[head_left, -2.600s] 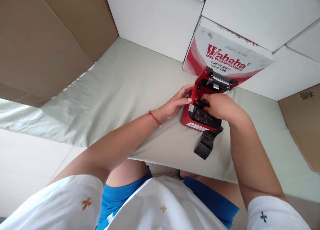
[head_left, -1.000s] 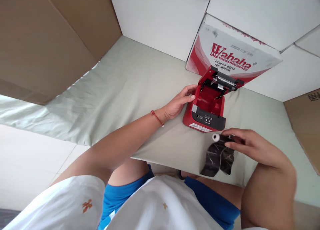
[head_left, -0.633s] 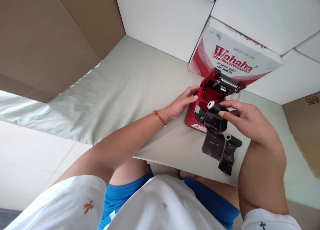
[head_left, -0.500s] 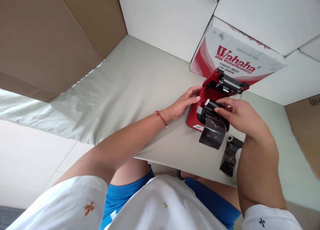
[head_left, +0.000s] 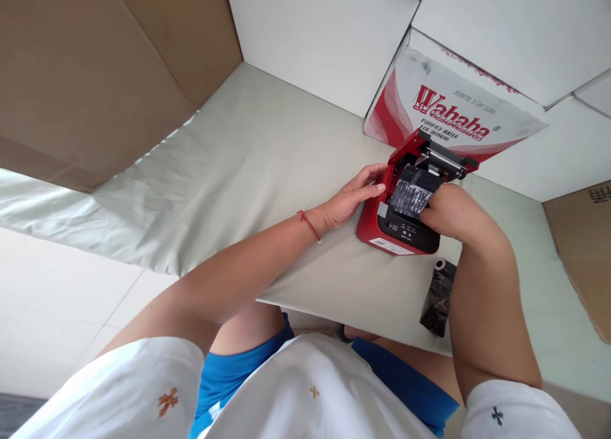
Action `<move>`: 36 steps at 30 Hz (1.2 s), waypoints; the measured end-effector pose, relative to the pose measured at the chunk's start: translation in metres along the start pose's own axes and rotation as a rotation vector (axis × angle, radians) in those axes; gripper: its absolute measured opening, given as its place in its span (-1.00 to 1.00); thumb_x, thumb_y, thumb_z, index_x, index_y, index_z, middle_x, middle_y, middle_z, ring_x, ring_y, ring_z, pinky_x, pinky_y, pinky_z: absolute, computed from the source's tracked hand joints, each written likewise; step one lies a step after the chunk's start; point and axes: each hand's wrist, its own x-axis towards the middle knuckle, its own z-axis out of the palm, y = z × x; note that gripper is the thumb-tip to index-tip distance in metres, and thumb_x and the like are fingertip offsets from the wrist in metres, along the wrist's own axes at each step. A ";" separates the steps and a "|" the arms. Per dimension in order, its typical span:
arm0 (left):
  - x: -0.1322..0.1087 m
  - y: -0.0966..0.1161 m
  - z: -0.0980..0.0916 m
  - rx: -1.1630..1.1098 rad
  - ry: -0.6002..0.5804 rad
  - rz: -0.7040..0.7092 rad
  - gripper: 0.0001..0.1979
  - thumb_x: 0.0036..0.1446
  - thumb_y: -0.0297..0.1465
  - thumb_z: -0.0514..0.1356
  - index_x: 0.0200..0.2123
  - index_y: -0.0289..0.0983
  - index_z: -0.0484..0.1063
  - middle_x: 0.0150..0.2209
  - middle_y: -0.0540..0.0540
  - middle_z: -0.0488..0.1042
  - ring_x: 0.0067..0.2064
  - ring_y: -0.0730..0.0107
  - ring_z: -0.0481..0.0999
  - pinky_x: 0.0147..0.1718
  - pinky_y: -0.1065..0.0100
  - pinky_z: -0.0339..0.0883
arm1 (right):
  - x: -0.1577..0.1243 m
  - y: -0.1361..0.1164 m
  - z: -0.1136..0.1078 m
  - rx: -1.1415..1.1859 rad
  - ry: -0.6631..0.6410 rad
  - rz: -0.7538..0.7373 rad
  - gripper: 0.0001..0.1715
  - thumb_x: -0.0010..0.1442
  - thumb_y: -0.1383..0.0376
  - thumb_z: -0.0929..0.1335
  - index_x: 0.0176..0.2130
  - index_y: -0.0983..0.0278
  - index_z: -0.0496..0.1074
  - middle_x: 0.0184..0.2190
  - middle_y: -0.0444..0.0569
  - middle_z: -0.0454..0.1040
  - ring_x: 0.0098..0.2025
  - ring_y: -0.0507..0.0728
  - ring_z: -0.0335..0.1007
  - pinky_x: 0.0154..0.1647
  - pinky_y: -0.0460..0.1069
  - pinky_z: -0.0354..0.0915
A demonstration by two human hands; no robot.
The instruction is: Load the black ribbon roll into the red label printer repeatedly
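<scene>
The printer (head_left: pixel 382 226), a small red unit with a black front panel, stood on the table (head_left: pixel 238 172) just in front of the Wahaha box (head_left: pixel 453 108). Its lid (head_left: pixel 442 159) was swung up and back, leaving the bay open.

The left hand (head_left: pixel 356 197) lay against the printer's left side, fingers straight and pressed together, tips touching the red wall near the hinge. It clasped nothing. A red cord (head_left: pixel 309 226) circled that wrist.

The ribbon (head_left: pixel 413 194), a glossy black film, sat inside the open bay, under the raised lid and above the front panel. The right hand (head_left: pixel 451 213) came in from the right and rested over the printer's right edge, knuckles up, fingers curled down toward the ribbon's right end. The ribbon lay just left of those fingers and touched them. The fingertips were hidden, so whether they pinched the film or only pressed on it could not be told.

A second black roll (head_left: pixel 439 292) with a white core lay on the table near the front edge, right of the printer and partly behind the right forearm, clear of both hands.

Brown cardboard (head_left: pixel 95 76) leaned at the left, and white boxes (head_left: pixel 324 38) closed off the back.
</scene>
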 end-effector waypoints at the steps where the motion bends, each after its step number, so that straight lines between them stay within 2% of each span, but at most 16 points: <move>1: 0.000 -0.001 0.000 0.000 -0.001 0.000 -0.15 0.23 0.21 0.50 0.39 -0.11 0.46 0.61 -0.25 0.46 0.71 -0.21 0.32 0.75 -0.23 0.03 | -0.002 0.000 0.000 0.049 0.005 0.014 -0.85 0.19 0.36 0.45 -0.26 0.17 0.67 -0.25 0.12 0.79 -0.19 0.36 0.72 -0.17 0.15 0.54; 3: 0.001 -0.002 -0.001 0.004 -0.003 0.007 -0.14 0.22 0.23 0.51 0.38 -0.11 0.45 0.60 -0.25 0.47 0.70 -0.20 0.33 0.74 -0.21 0.07 | -0.010 -0.002 0.002 0.195 0.031 0.018 -0.83 0.26 0.30 0.44 -0.24 0.18 0.71 -0.27 0.04 0.80 -0.20 0.32 0.74 -0.14 0.14 0.61; 4: 0.001 -0.002 -0.001 0.015 -0.002 0.016 -0.15 0.23 0.24 0.50 0.38 -0.10 0.46 0.59 -0.25 0.48 0.70 -0.19 0.33 0.74 -0.21 0.08 | -0.016 -0.003 0.004 0.288 0.057 0.000 -0.77 0.33 0.25 0.43 -0.17 0.18 0.76 -0.22 0.01 0.82 -0.16 0.31 0.77 -0.08 0.14 0.65; 6: -0.001 -0.002 0.000 0.073 0.019 0.043 -0.17 0.28 0.28 0.44 0.36 -0.10 0.46 0.56 -0.24 0.51 0.68 -0.17 0.36 0.72 -0.20 0.12 | -0.031 -0.006 0.009 0.513 0.134 -0.067 -0.66 0.45 0.14 0.43 0.02 0.13 0.82 -0.02 -0.02 0.86 0.01 0.27 0.82 0.10 0.15 0.71; 8: -0.005 0.000 0.004 0.183 0.074 0.065 -0.19 0.34 0.34 0.35 0.36 -0.11 0.46 0.54 -0.27 0.50 0.65 -0.15 0.39 0.70 -0.19 0.15 | -0.046 -0.009 0.014 0.680 0.206 -0.148 -0.66 0.49 0.11 0.47 0.08 0.08 0.85 0.12 -0.02 0.86 0.14 0.26 0.83 0.24 0.16 0.71; 10: -0.012 0.003 0.008 0.319 0.144 0.093 -0.18 0.38 0.37 0.28 0.36 -0.12 0.45 0.53 -0.29 0.46 0.63 -0.15 0.38 0.69 -0.19 0.17 | -0.062 -0.010 0.018 0.705 0.234 -0.227 -0.72 0.51 0.18 0.48 0.05 0.04 0.87 0.14 -0.03 0.85 0.19 0.24 0.83 0.30 0.15 0.71; 13: -0.021 0.008 0.016 0.480 0.200 0.190 -0.16 0.39 0.38 0.26 0.41 -0.10 0.40 0.55 -0.33 0.37 0.65 -0.19 0.29 0.70 -0.26 0.12 | -0.080 -0.013 0.019 0.657 0.267 -0.309 -0.66 0.54 0.29 0.46 0.09 0.00 0.86 0.17 -0.05 0.84 0.19 0.21 0.84 0.28 0.11 0.73; 18: -0.028 0.007 0.020 0.628 0.102 0.386 -0.02 0.28 0.34 0.40 0.52 -0.09 0.34 0.61 -0.38 0.27 0.72 -0.37 0.10 0.76 -0.42 -0.12 | -0.094 -0.013 0.016 0.586 0.269 -0.376 -0.58 0.54 0.37 0.47 0.17 -0.05 0.83 0.29 -0.08 0.79 0.24 0.19 0.82 0.23 0.03 0.74; 21: -0.028 0.003 0.021 0.673 0.016 0.481 0.02 0.20 0.31 0.48 0.54 -0.03 0.34 0.63 -0.34 0.25 0.76 -0.47 0.00 0.76 -0.51 -0.23 | -0.095 -0.011 0.015 0.581 0.251 -0.385 -0.60 0.54 0.34 0.48 0.17 -0.06 0.83 0.28 -0.08 0.79 0.26 0.21 0.82 0.23 0.06 0.75; 25: -0.027 0.000 0.025 0.704 -0.048 0.504 0.00 0.13 0.33 0.51 0.51 0.06 0.40 0.65 -0.27 0.26 0.78 -0.52 -0.02 0.75 -0.56 -0.28 | -0.092 -0.013 0.012 0.582 0.231 -0.343 -0.67 0.56 0.26 0.47 0.12 -0.07 0.84 0.16 -0.08 0.84 0.17 0.25 0.85 0.15 0.13 0.78; 26: -0.027 0.000 0.026 0.712 -0.048 0.515 0.00 0.13 0.33 0.51 0.50 0.06 0.41 0.65 -0.27 0.26 0.77 -0.53 -0.01 0.75 -0.56 -0.26 | -0.090 -0.014 0.010 0.579 0.283 -0.306 -0.69 0.57 0.24 0.48 0.12 -0.08 0.84 0.13 -0.09 0.85 0.16 0.26 0.85 0.18 0.16 0.77; 28: -0.027 -0.001 0.027 0.718 -0.044 0.548 -0.01 0.14 0.32 0.49 0.51 0.05 0.41 0.65 -0.29 0.26 0.77 -0.53 0.02 0.74 -0.54 -0.19 | -0.083 -0.015 0.007 0.569 0.512 -0.229 -0.72 0.58 0.20 0.49 0.14 -0.07 0.83 0.12 -0.07 0.85 0.19 0.29 0.82 0.33 0.23 0.69; 30: -0.027 -0.002 0.028 0.715 -0.042 0.557 -0.02 0.16 0.31 0.49 0.51 0.05 0.41 0.65 -0.29 0.26 0.77 -0.52 0.03 0.74 -0.52 -0.16 | -0.069 -0.011 0.005 0.527 0.804 -0.156 -0.70 0.62 0.15 0.47 0.20 -0.01 0.81 0.21 0.00 0.82 0.33 0.33 0.74 0.50 0.32 0.56; 32: -0.027 -0.002 0.028 0.707 -0.037 0.533 -0.02 0.15 0.33 0.48 0.50 0.05 0.43 0.65 -0.28 0.26 0.76 -0.53 0.03 0.75 -0.52 -0.18 | -0.051 -0.001 0.006 0.450 0.969 -0.091 -0.58 0.65 0.05 0.43 0.31 0.07 0.75 0.36 0.11 0.73 0.48 0.39 0.61 0.55 0.38 0.47; 34: -0.027 -0.001 0.028 0.695 -0.031 0.499 -0.02 0.13 0.35 0.48 0.48 0.05 0.45 0.65 -0.27 0.27 0.77 -0.55 0.02 0.75 -0.53 -0.22 | -0.032 0.014 0.009 0.410 0.954 0.001 -0.38 0.64 -0.07 0.41 0.44 0.17 0.64 0.53 0.22 0.58 0.60 0.43 0.45 0.60 0.39 0.39; 36: -0.027 0.001 0.029 0.682 -0.041 0.474 -0.01 0.12 0.36 0.48 0.48 0.06 0.46 0.67 -0.26 0.25 0.78 -0.55 -0.02 0.75 -0.55 -0.26 | -0.018 0.027 0.015 0.454 0.855 0.078 -0.23 0.64 -0.16 0.37 0.50 0.25 0.56 0.57 0.30 0.51 0.63 0.43 0.41 0.66 0.36 0.30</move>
